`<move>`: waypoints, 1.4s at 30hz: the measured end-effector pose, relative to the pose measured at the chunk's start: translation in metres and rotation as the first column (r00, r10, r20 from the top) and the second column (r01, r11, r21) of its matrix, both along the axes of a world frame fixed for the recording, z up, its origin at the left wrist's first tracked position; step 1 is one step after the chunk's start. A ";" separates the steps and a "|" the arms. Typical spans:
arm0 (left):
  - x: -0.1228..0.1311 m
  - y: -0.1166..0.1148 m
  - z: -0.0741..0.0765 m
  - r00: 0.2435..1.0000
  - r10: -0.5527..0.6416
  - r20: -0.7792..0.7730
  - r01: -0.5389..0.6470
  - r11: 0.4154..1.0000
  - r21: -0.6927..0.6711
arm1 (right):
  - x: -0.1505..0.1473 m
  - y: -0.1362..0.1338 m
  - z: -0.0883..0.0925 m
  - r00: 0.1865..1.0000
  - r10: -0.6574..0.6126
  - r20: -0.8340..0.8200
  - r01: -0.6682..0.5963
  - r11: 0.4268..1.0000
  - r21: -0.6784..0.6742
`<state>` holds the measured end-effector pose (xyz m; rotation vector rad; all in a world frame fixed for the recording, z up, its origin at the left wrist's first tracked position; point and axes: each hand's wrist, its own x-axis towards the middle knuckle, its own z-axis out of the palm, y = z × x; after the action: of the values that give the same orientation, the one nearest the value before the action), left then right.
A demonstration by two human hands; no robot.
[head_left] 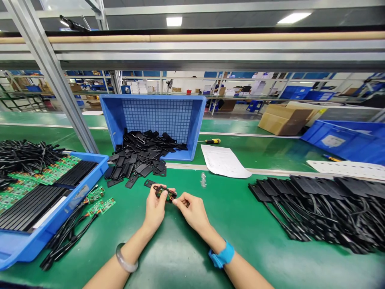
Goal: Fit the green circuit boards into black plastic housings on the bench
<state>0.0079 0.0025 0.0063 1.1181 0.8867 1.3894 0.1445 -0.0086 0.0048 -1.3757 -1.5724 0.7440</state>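
Observation:
My left hand (155, 208) is closed around a small black plastic housing (157, 192) just above the green bench. Inside the housing sits a green circuit board (169, 196), with my left thumb pressing on it. At the housing's right end, the thumb and fingers of my right hand (192, 208) are pinched together. What they grip is hidden, though something dark shows between the fingers. Just beyond my left hand lies a flat black cover (148, 183). A heap of similar black plastic parts (141, 152) spills from a tipped blue crate (197, 132) behind it.
A blue tray (99, 160) on the left holds boards and black cables. Loose boards with cables (96, 206) lie beside it. Cabled black housings (313, 200) are piled right. A paper sheet (225, 160), a screwdriver (213, 141) and a small clear item (203, 180) lie ahead.

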 end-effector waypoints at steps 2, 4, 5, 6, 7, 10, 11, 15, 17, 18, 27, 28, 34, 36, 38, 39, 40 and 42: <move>-0.001 -0.001 0.002 1.000 -0.022 -0.012 0.022 0.999 -0.027 | 0.001 0.002 -0.003 0.999 0.019 -0.030 -0.020 0.999 -0.033; -0.002 0.000 0.002 0.999 -0.036 -0.005 0.036 0.998 -0.051 | 0.002 0.005 -0.007 0.998 0.033 -0.047 -0.036 0.998 -0.053; -0.003 0.000 0.001 0.999 -0.040 -0.002 0.040 0.998 -0.056 | 0.001 0.005 -0.008 0.999 0.033 -0.042 -0.035 0.998 -0.056; -0.003 0.002 0.001 0.999 -0.045 -0.003 0.045 0.997 -0.056 | 0.000 0.005 -0.010 0.999 0.029 -0.026 -0.030 0.998 -0.055; -0.004 0.003 0.000 0.999 -0.051 -0.008 0.050 0.997 -0.055 | 0.000 0.005 -0.010 1.000 0.025 -0.003 -0.026 0.998 -0.052; -0.004 0.008 -0.003 0.997 -0.062 -0.045 0.058 0.995 -0.077 | -0.002 0.003 -0.008 0.995 0.087 0.050 -0.085 0.996 -0.038; -0.004 0.009 -0.003 0.996 -0.072 -0.060 0.065 0.993 -0.101 | -0.002 0.002 -0.006 0.992 0.118 0.048 -0.117 0.993 -0.030; -0.003 0.010 -0.006 0.960 -0.240 -0.142 0.207 0.955 -0.211 | 0.003 0.001 0.000 0.992 0.111 0.065 -0.119 0.983 0.140; -0.001 0.009 -0.009 0.920 -0.320 -0.224 0.273 0.937 -0.217 | 0.007 0.002 -0.001 0.984 0.084 0.157 -0.125 0.953 0.276; 0.000 0.008 -0.011 0.901 -0.338 -0.271 0.287 0.935 -0.209 | 0.009 0.003 -0.003 0.973 0.074 0.217 -0.144 0.935 0.326; 0.000 0.008 -0.015 0.776 -0.309 -0.549 0.281 0.950 -0.137 | 0.014 0.005 -0.010 0.882 0.021 0.472 -0.237 0.884 0.403; 0.000 0.009 -0.015 0.769 -0.310 -0.559 0.283 0.949 -0.137 | 0.014 0.005 -0.010 0.886 0.025 0.462 -0.234 0.886 0.400; -0.001 0.009 -0.016 0.747 -0.331 -0.577 0.303 0.942 -0.148 | 0.019 0.008 -0.007 0.867 0.040 0.498 -0.244 0.904 0.351; -0.001 0.009 -0.016 0.733 -0.346 -0.586 0.319 0.935 -0.153 | 0.020 0.008 -0.005 0.838 0.053 0.543 -0.275 0.900 0.337; -0.002 0.010 -0.016 0.718 -0.352 -0.600 0.331 0.932 -0.151 | 0.019 0.007 -0.004 0.791 0.048 0.610 -0.305 0.895 0.326; -0.002 0.010 -0.015 0.711 -0.354 -0.608 0.333 0.930 -0.152 | 0.018 0.006 -0.003 0.763 0.036 0.646 -0.312 0.895 0.319; -0.002 0.010 -0.015 0.705 -0.355 -0.613 0.335 0.930 -0.154 | 0.017 0.005 -0.003 0.737 0.023 0.676 -0.312 0.898 0.310; -0.003 0.011 -0.015 0.706 -0.366 -0.606 0.340 0.926 -0.163 | 0.015 0.006 -0.001 0.723 0.033 0.690 -0.303 0.913 0.273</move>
<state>0.0048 0.0136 -0.0083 1.6702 1.0815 0.6598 0.1592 -0.0030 0.0034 -1.2812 -2.2981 -0.0127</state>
